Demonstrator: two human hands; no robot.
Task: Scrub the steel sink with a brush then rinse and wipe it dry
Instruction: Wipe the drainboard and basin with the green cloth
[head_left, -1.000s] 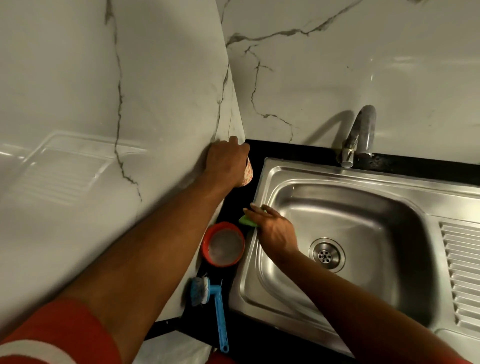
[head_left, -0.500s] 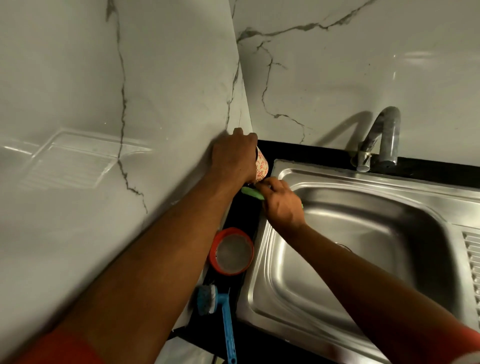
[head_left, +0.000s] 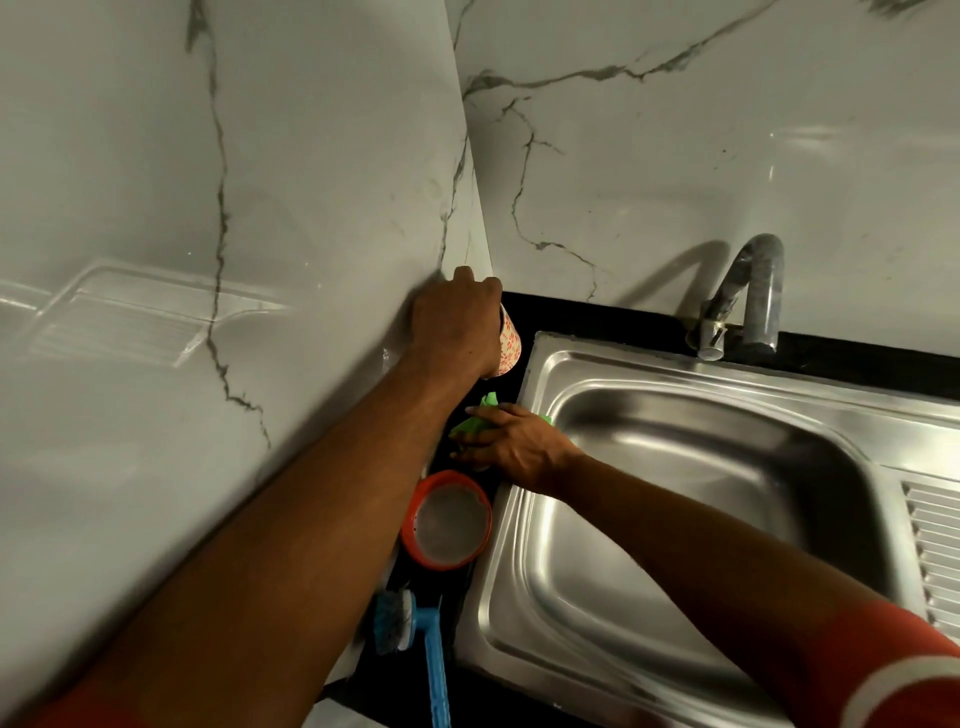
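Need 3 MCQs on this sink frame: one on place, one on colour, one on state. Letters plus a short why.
1. Where does the blue brush lie?
A. in the sink basin
B. on the dark counter left of the sink
C. under the tap

2. What colour is the cloth under the right hand?
A. green
B. yellow
C. white

3. What is the left hand doing?
A. resting flat on the wall
B. gripping the patterned cup
C. holding the brush

Key:
1 B: the brush sits on the black counter strip beside the steel sink, below the orange-rimmed bowl.
2 A: bright green fabric shows around the fingers.
3 B: its fingers wrap the cup, lifted in the corner by the wall.
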